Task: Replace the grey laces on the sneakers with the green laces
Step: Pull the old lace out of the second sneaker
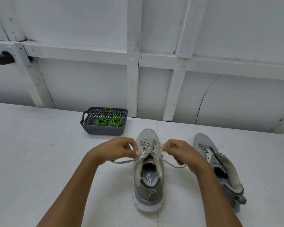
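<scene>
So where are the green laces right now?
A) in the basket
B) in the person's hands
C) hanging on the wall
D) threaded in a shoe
A: the green laces lie coiled inside the dark basket on the table, while the left hand and right hand pinch the grey lace of the laced sneaker.

Bright, even, cool-white light fills the scene; its source cannot be told. Faint soft shadows lie under the sneakers (147, 190) and forearms (82, 182). Wall beams (133, 63) bow toward nine and three o'clock. The fingertips (138, 152) are slightly motion-blurred; the basket (103, 130), nine o'clock of centre, is sharp.
</scene>
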A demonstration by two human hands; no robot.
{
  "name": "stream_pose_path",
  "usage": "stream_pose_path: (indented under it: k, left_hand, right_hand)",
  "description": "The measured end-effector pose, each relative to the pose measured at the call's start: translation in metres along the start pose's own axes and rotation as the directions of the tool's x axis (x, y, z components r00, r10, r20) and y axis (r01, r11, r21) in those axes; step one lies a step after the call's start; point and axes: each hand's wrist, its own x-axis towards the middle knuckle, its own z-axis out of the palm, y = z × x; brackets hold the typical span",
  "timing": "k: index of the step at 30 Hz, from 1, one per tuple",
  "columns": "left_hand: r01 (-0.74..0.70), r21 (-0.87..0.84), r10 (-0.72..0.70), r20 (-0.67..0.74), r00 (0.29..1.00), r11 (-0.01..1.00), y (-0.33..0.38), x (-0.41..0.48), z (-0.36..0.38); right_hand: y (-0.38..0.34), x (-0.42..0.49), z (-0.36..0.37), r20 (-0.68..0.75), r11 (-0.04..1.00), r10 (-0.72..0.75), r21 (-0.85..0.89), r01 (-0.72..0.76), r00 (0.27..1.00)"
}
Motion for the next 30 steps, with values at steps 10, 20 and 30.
stream_pose_path:
  k: [10,20,30]
  left_hand:
    - [0.042,0.151,-0.027,-0.104,0.994,0.988,0.008,0.003,-0.011]
    - [-0.161,0.281,0.212,-0.162,0.964,0.946,0.019,0.009,0.024]
    - [-0.190,0.182,0.225,-0.196,0.955,0.965,0.012,0.014,0.025]
  right_hand:
    - [0.001,0.003,0.001,-0.151,0.979,-0.030,-0.202,-0.002,0.988]
    - [0.000,0.005,0.027,-0.071,0.917,-0.292,-0.305,0.258,0.954]
    - [0.003,0.001,0.016,-0.180,0.922,-0.292,-0.315,0.226,0.939]
